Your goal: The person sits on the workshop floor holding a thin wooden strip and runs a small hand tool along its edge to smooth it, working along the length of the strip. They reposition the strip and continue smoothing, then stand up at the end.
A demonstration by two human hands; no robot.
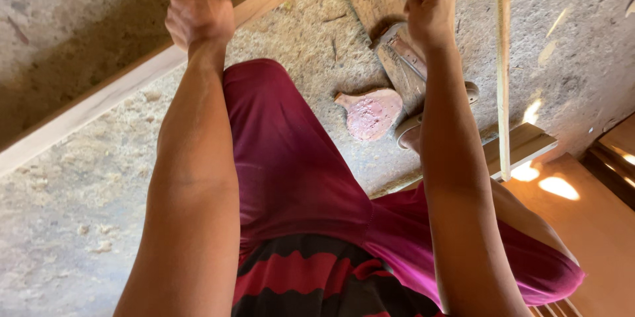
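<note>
Left hand (pixel 198 13) is curling shut on the plank (pixel 99 102) edge; right hand (pixel 430 9) is gripping smth dark, can't tell what. Plank's looking long, stiff, heavy-ish; grab w/ both hands, spread apart.

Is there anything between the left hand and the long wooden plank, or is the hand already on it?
Nothing visible stands between them. The left hand is closed at the upper edge of the long wooden plank, apparently gripping it. The right hand is off this plank, further right.

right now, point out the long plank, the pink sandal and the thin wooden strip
long plank (pixel 99 102): head view, on its pale top face
pink sandal (pixel 372 115): head view, middle of its sole
thin wooden strip (pixel 504 72): head view, midway along its length
</note>
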